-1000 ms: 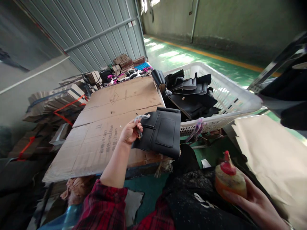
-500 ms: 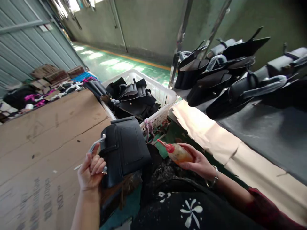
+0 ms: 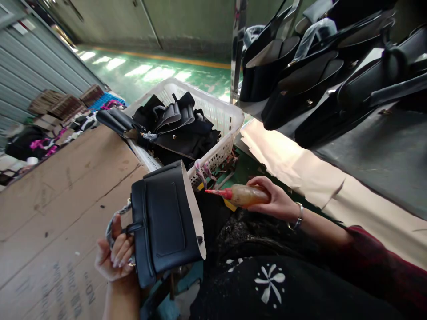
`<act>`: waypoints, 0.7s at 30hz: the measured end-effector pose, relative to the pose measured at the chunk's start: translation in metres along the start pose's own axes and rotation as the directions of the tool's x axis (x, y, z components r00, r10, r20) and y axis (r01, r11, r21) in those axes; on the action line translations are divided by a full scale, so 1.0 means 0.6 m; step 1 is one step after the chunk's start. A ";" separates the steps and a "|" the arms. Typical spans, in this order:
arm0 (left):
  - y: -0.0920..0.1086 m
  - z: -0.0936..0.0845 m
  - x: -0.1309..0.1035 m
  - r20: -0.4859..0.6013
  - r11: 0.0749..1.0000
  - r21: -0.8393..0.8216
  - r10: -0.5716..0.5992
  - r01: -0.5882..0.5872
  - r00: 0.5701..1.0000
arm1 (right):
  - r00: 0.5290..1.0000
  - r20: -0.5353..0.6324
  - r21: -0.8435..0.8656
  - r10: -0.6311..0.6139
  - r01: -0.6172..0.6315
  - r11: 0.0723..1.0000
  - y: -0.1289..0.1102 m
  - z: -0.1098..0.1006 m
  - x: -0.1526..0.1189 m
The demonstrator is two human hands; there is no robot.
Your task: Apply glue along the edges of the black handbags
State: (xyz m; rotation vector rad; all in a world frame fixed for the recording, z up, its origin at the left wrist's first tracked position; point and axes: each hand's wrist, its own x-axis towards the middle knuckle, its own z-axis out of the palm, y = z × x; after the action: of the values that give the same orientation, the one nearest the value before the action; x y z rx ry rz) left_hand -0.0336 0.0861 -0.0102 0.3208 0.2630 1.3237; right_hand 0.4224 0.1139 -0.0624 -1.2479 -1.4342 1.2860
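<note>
My left hand (image 3: 117, 251) is closed around the wrapped handle of a black handbag (image 3: 167, 218). The bag is turned on its side over the edge of the cardboard-covered table, and its pale, unfinished bottom edge faces right. My right hand (image 3: 271, 200) grips a squeeze bottle (image 3: 248, 195) of amber liquid, probably glue. Its red nozzle points left toward the bag's pale edge, with a gap between them.
A white plastic basket (image 3: 233, 116) full of black bag pieces stands just ahead. Brown cardboard (image 3: 66, 200) covers the table on my left. Several black bags (image 3: 300, 89) sit on a rack at the right, above tan paper (image 3: 287, 160). Mixed materials (image 3: 43, 138) lie at the far left.
The handbag has turned so that its pale bottom edge now shows. The bottle has tilted closer to level, its nozzle nearer the bag. The view has shifted slightly.
</note>
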 end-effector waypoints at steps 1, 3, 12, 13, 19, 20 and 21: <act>0.003 0.001 -0.001 -0.022 1.000 0.003 -0.001 0.001 1.000 | 1.000 -0.001 -0.004 -0.012 0.012 1.000 0.004 -0.001 0.006; 0.011 0.005 -0.006 -0.045 0.999 0.031 -0.017 0.018 0.999 | 0.999 0.003 0.004 -0.046 0.046 0.999 0.010 -0.003 0.016; 0.047 0.011 -0.041 -0.043 0.989 0.061 -0.132 0.135 0.990 | 0.990 -0.008 0.000 -0.140 0.140 0.990 0.007 0.002 0.050; 0.044 0.013 -0.038 -0.034 0.985 0.091 -0.145 0.148 0.989 | 0.988 0.004 -0.007 -0.156 0.156 0.988 0.007 0.005 0.052; 0.034 0.029 -0.015 -0.077 0.981 0.156 -0.104 0.116 0.992 | 0.983 -0.025 -0.017 -0.184 0.184 0.983 0.014 0.023 0.061; 0.036 0.029 -0.012 -0.082 0.988 0.115 -0.097 0.106 0.992 | 0.984 -0.032 -0.014 -0.177 0.177 0.984 0.015 0.024 0.062; 0.039 0.028 -0.008 -0.088 0.993 0.075 -0.088 0.095 0.992 | 0.985 -0.037 -0.014 -0.171 0.170 0.985 0.016 0.023 0.064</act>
State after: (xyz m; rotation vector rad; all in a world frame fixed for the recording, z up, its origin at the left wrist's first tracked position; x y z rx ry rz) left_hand -0.0495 0.0849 0.0138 0.3157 0.3975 1.2395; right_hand 0.4036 0.1490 -0.0754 -1.1243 -1.4889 1.1350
